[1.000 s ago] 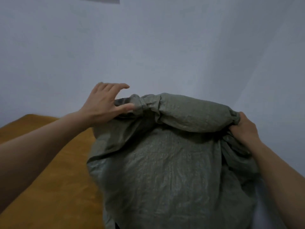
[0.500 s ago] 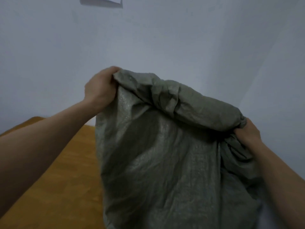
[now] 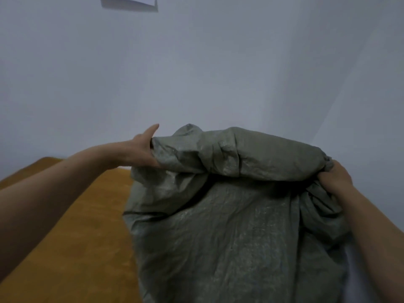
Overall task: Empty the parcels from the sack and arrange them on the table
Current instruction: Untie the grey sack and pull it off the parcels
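Observation:
A grey-green woven sack (image 3: pixel 229 226) stands in front of me on the right part of the wooden table (image 3: pixel 72 237), its top rolled down into a thick rim (image 3: pixel 240 156). My left hand (image 3: pixel 140 149) holds the rim's left end. Its fingers are hidden behind the fabric and its thumb sticks up free. My right hand (image 3: pixel 336 178) grips the bunched right end of the rim. No parcels show; the sack's inside is hidden.
The orange-brown tabletop stretches to the left of the sack. Pale walls meet in a corner behind and to the right of the sack. A white sheet of paper (image 3: pixel 131 2) hangs high on the wall.
My left hand took hold of the rim's left end, lifted it high, then brought it back down level with the right end. My right hand kept its grip.

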